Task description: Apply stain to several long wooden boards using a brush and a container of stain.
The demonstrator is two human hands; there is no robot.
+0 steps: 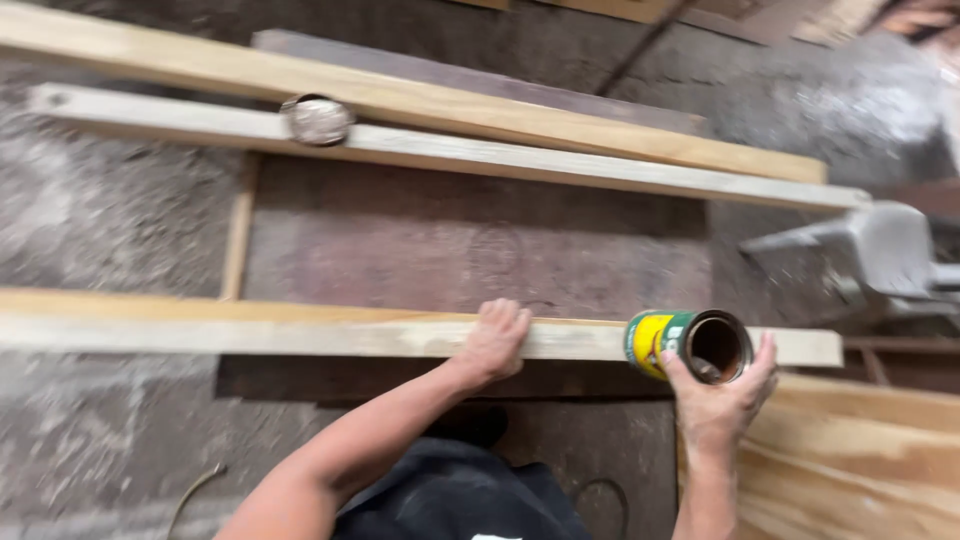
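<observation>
The left hand (493, 340) lies palm down on the near wooden board (300, 335), fingers curled over its far edge, pressing on the wood rather than gripping anything loose. The right hand (720, 395) is wrapped around an open tin can (688, 345) with a yellow and green label; the can is tipped on its side, its mouth facing the camera, and it rests on or just above the same board, toward the board's right end. The inside of the can looks dark brown.

The board runs left to right across a dark, worn panel (470, 245) on the dusty floor (100, 210). Farther away two more long boards (560, 150) lie side by side, angled slightly. A round metal lid (317, 120) sits on them near their left part. A thin wooden strip (238, 230) runs between the near and far boards on the left. A sheet of plywood (860, 460) lies at the lower right, and a grey metal machine part (880, 250) shows at the right edge.
</observation>
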